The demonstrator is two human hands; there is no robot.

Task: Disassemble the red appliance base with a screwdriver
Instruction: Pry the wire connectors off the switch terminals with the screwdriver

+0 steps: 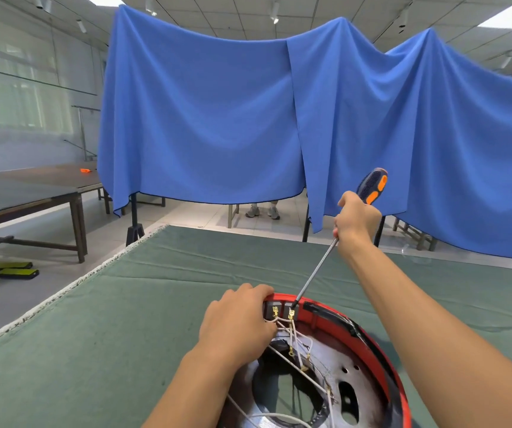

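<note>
Right hand [356, 219] gripped screwdriver [372, 186] — tip at base [341, 319] far rim | left hand [239, 322] clamped rim | advice — keep shaft in line, press firmly, spare wires [291, 335].

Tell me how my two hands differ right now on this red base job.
The left hand grips the red base rim, low and near; the right hand grips the screwdriver handle, raised and farther out. Both have their fingers curled round something.
</note>
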